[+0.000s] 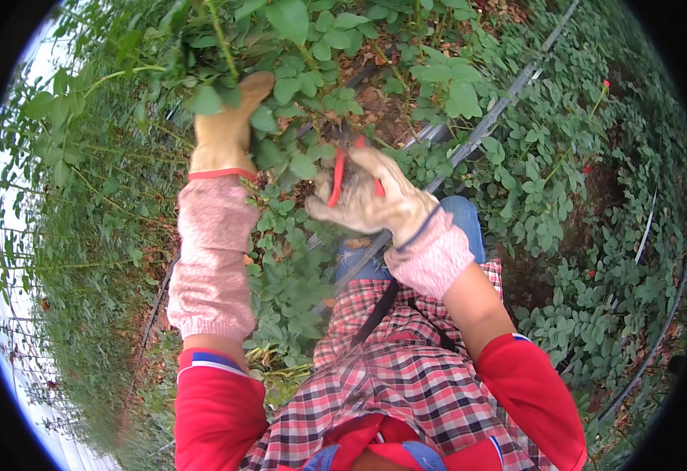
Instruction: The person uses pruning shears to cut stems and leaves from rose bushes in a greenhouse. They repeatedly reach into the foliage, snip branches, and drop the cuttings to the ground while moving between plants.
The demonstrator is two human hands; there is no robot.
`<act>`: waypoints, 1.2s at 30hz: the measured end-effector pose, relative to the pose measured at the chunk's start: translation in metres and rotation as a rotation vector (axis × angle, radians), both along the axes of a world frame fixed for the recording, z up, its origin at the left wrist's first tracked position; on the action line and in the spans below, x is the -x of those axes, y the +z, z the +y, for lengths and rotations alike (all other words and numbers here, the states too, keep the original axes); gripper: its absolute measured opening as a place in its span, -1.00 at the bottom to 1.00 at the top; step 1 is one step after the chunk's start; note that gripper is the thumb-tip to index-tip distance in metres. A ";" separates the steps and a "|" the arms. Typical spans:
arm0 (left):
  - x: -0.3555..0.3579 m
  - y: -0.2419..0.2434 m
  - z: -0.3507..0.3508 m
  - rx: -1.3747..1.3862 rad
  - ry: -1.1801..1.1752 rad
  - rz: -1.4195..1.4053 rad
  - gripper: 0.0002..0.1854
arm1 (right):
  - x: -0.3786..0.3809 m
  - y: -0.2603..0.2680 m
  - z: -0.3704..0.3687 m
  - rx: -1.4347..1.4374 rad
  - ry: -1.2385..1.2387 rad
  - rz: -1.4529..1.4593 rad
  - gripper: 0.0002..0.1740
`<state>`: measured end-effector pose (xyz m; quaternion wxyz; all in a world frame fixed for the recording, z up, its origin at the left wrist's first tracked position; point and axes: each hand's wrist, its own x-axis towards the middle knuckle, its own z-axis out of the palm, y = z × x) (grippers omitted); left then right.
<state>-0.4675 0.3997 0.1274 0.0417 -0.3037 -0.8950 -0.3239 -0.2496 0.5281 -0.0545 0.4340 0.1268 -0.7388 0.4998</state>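
Note:
My left hand, in a tan leather glove with a pink knitted cuff, reaches up into rose foliage. Leaves hide most of its fingers, and whether it grips a stem cannot be told. Lower and to the right, my right hand, in a soiled pale glove, is wrapped around pruning shears with red handles. The handles stand apart. The dark blades, blurred, point up among leaves and stems near the reddish soil. A thick green stem rises just above my left hand.
A long grey rail or pipe runs diagonally through the plants, passing beside my jeans-clad knee. Dense rose bushes with a few red blooms fill the right side. More bushes and thin horizontal wires stand at the left. Dry leaves cover the soil.

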 end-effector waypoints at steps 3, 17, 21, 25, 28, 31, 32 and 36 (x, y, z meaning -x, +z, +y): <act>-0.005 -0.013 0.049 0.033 0.026 0.041 -0.56 | 0.010 0.022 0.025 -0.197 -0.165 -0.182 -0.52; -0.017 0.006 0.021 -0.637 0.149 -0.437 -0.52 | -0.034 -0.028 0.022 0.273 0.157 -0.205 -0.62; 0.020 0.039 -0.038 -0.266 0.206 -0.162 -0.55 | -0.062 -0.034 0.018 1.166 0.557 -0.837 -0.59; 0.025 0.018 -0.055 0.241 0.032 0.154 -0.55 | -0.010 -0.040 0.021 1.006 0.718 -0.673 -0.54; 0.021 -0.008 -0.030 0.333 -0.113 0.132 -0.64 | 0.028 -0.041 0.032 1.170 0.856 -0.902 -0.51; 0.023 -0.036 0.000 0.363 -0.326 0.325 -0.36 | 0.049 -0.038 0.030 -0.060 0.268 -0.814 -0.49; 0.026 -0.047 0.008 0.411 -0.358 0.450 -0.35 | 0.052 -0.036 0.027 -0.257 0.094 -0.770 -0.47; 0.048 -0.092 0.030 -0.013 -0.240 0.002 -0.65 | 0.049 -0.036 0.012 -0.379 -0.199 -0.584 -0.43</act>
